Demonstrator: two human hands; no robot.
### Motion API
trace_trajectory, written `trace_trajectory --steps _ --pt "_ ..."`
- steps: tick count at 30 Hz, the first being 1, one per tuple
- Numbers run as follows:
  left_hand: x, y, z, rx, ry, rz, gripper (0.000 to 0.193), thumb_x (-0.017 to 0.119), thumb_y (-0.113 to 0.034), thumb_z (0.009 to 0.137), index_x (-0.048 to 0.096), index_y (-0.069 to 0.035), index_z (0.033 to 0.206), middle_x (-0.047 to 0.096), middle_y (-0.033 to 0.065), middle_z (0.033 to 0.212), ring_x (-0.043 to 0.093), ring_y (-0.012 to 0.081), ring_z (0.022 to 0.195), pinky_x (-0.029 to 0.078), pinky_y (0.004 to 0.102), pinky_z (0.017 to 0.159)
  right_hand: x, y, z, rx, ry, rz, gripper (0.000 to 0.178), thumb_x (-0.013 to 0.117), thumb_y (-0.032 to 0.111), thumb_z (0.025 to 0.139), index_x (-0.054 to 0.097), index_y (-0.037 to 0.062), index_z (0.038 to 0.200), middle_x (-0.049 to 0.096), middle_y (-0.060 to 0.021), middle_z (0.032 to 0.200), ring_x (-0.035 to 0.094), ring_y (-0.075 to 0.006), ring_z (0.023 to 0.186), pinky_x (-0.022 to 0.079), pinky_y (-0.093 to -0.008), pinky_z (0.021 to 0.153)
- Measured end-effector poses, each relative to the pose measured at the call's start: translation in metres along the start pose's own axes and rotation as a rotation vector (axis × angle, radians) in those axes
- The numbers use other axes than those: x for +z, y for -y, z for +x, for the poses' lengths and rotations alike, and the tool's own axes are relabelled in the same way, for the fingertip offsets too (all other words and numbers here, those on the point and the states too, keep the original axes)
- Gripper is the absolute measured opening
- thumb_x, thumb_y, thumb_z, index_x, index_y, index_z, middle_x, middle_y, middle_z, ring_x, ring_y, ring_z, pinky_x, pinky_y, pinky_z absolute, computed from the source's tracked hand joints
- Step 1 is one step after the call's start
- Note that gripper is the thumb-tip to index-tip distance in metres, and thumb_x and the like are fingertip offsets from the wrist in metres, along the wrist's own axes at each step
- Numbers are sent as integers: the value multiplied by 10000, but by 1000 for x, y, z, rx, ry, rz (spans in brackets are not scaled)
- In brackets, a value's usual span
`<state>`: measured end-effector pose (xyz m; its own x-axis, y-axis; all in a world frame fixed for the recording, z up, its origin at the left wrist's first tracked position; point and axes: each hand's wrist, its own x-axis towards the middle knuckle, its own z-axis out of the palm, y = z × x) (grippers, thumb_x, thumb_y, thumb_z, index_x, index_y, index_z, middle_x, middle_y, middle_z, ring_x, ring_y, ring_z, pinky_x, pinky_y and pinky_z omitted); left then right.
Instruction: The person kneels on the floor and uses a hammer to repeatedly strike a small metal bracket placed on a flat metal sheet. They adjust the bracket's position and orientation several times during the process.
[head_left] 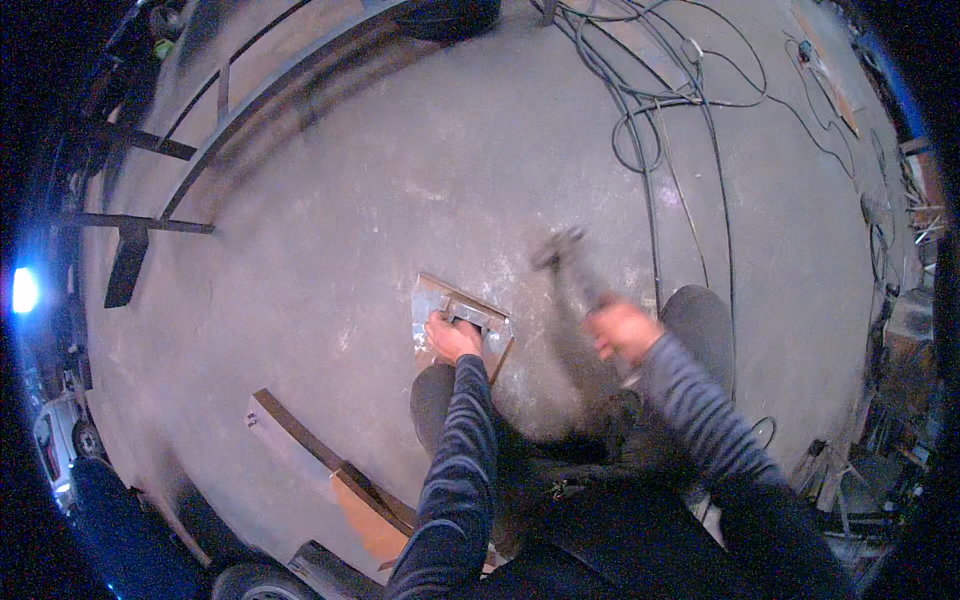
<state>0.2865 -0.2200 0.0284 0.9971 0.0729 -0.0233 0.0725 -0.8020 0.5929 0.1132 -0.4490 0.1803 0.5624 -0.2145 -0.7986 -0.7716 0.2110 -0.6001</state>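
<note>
My left hand [453,338] is closed on a small metal bracket [482,315] that sits on a flat metal plate [429,296] on the floor between my knees. Some of its fingers are hidden behind the bracket. Off to the right, my right hand [625,332] grips a hammer [558,248] by its handle. Both hand and hammer are smeared by motion. The hammer's head is raised up and to the right of the plate, apart from it.
A long metal frame [240,113] stands at the far left. Coiled black cables [625,95] lie on the concrete floor [330,230] at the far right. A long angled metal piece [300,440] lies near left, with a tyre [262,583] below it.
</note>
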Motion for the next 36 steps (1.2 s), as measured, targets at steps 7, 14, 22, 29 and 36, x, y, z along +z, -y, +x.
trace_trajectory --steps 7,14,22,29,36 --pt "3 -7 0 -4 61 14 267 568 -21 667 582 -33 933 560 203 965 517 404 987 398 465 881 -75 124 11 -537 -646 247 150 532 159 922 485 36 850 548 -61 627 566 -177 501 455 -352 437" --pt "-5 4 12 -1 37 22 234 563 -26 686 584 -34 918 560 193 988 521 401 992 402 476 892 29 -29 22 63 27 154 475 616 148 853 412 -34 1241 568 -78 694 569 -190 534 493 -350 456" --pt "5 -1 -2 -25 84 65 235 556 -22 680 596 -22 911 569 203 963 534 403 981 407 467 883 -62 100 10 -421 -586 381 259 570 93 876 416 26 1074 517 -46 670 501 -155 445 469 -319 399" --pt "-5 -8 4 -94 131 -23 262 573 -48 659 585 -16 918 574 226 992 538 430 925 418 493 842 -20 -51 33 -45 156 381 358 556 161 914 571 -29 1217 645 -107 840 603 -201 622 506 -388 510" --pt "-9 -15 -17 -7 83 41 277 561 -35 676 579 -10 951 551 225 988 509 414 998 395 446 902 -110 116 -32 -356 -623 218 141 569 164 915 502 41 930 553 -40 649 563 -168 525 464 -331 441"
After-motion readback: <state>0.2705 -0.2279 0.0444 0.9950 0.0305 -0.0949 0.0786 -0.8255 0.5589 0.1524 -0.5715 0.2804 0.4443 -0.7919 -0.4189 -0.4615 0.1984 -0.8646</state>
